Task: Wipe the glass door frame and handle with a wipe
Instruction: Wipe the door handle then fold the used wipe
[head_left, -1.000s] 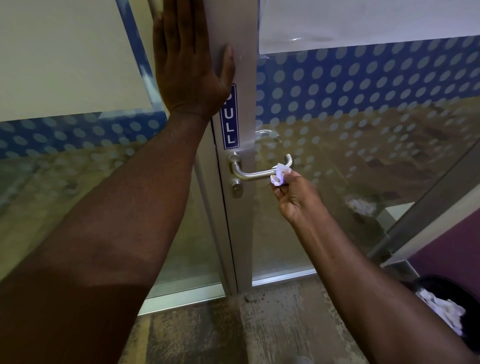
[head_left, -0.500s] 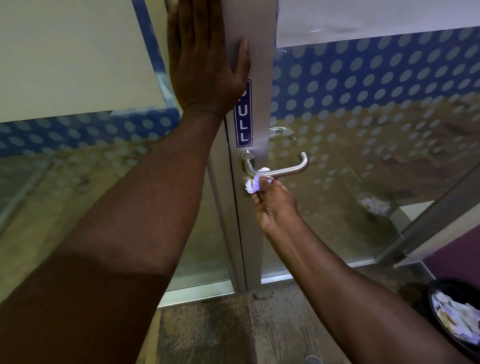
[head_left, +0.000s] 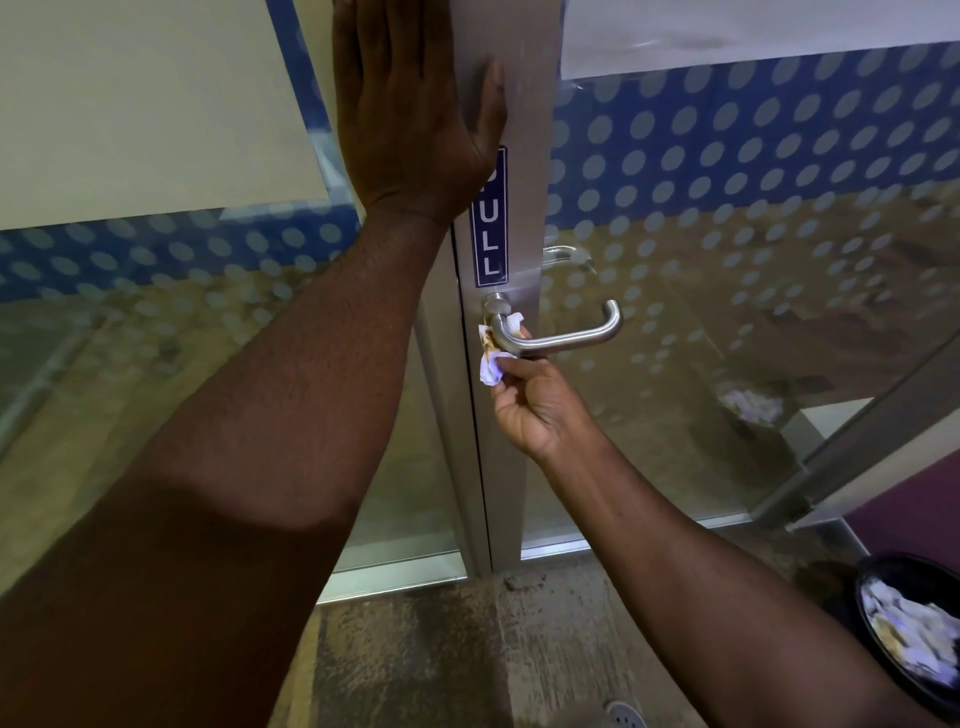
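Observation:
A grey metal door frame (head_left: 530, 156) runs up the middle, carrying a blue PULL sticker (head_left: 488, 244) and a steel lever handle (head_left: 566, 338). My left hand (head_left: 410, 109) lies flat against the frame above the sticker, fingers spread and holding nothing. My right hand (head_left: 535, 400) sits just below the handle, pinching a crumpled white wipe (head_left: 492, 364) with brown stains. The wipe is pressed around the handle's neck, next to the round base on the frame.
Glass panels with a blue dotted band (head_left: 753, 135) flank the frame on both sides. A black bin (head_left: 878, 649) holding crumpled white wipes stands on the floor at the lower right. Worn brown carpet (head_left: 441, 660) lies below the door.
My right hand has slid the wipe from the free end of the lever leftward to its neck by the frame. The left hand stays pressed on the frame.

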